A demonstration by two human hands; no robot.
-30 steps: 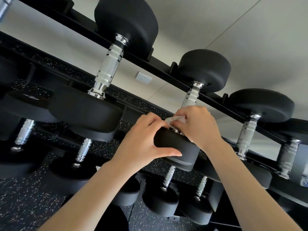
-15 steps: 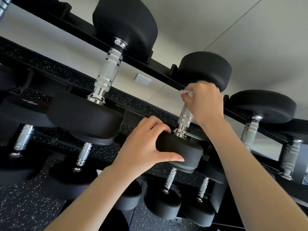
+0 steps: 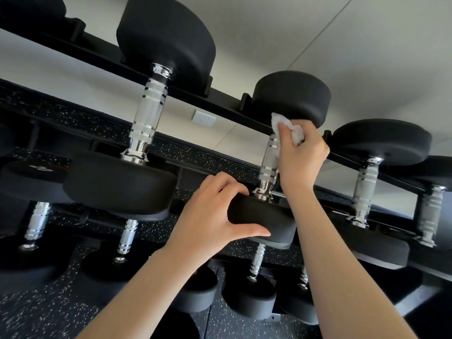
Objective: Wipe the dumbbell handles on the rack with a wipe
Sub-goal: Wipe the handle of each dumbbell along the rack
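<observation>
A black dumbbell with a chrome knurled handle [image 3: 268,165] lies across the top tier of the black rack [image 3: 220,111]. My right hand [image 3: 302,152] presses a crumpled white wipe [image 3: 291,129] against the upper end of that handle, just under the far weight head [image 3: 291,96]. My left hand [image 3: 215,214] grips the near weight head [image 3: 264,216] of the same dumbbell from the left, thumb underneath. The handle's lower part is bare and shiny.
A larger dumbbell [image 3: 146,113] rests to the left on the same tier, and two more [image 3: 364,187] sit to the right. Lower tiers carry several smaller dumbbells [image 3: 254,265]. Speckled black floor [image 3: 36,311] lies below; a white wall with a socket [image 3: 204,118] stands behind.
My right hand has slid the wipe up the handle from its near end to its far end. My left hand has kept its hold on the near weight head.
</observation>
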